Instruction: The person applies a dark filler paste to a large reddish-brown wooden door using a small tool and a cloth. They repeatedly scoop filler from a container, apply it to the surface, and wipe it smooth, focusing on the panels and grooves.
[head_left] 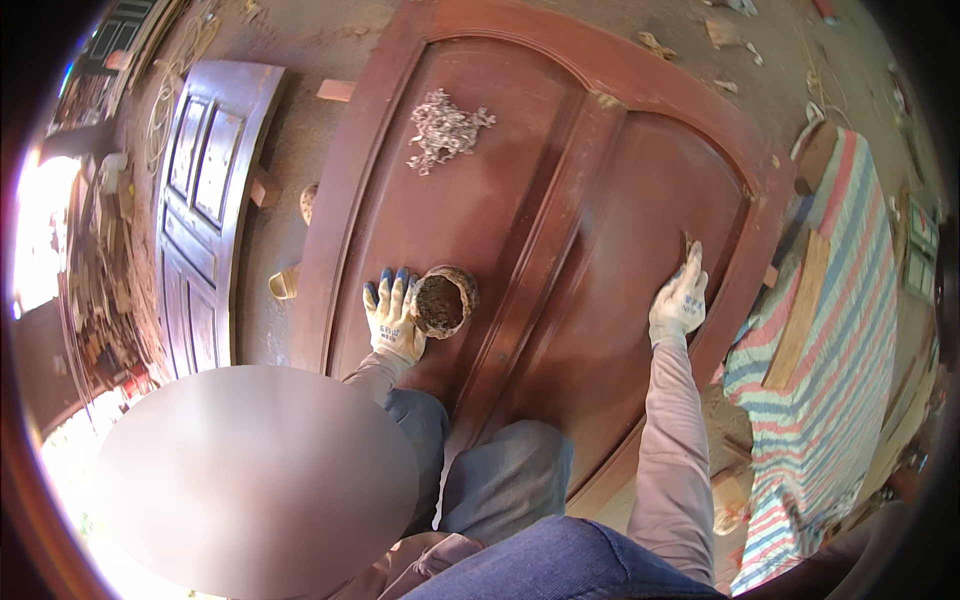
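A large reddish-brown panelled wooden door (540,110) lies in front of me. My left hand (393,322), in a white glove with blue fingertips, rests on its left panel with fingers spread. Right beside that hand stands a round, crusted pot (469,283) with dark brown stuff inside; whether they touch is unclear. Over the right panel my right hand (680,303), also gloved, has its fingers pressed together. A thin brown bit shows at its fingertips, too small to name. Farther up the left panel sits a heap of pinkish-white shreds (445,132).
A dark panelled door (222,215) lies at the left. Striped sheeting (850,290) covers something at the right, with a wooden strip (798,310) on it. Wood blocks (336,90) show at the door's edge. A blurred patch hides the lower left.
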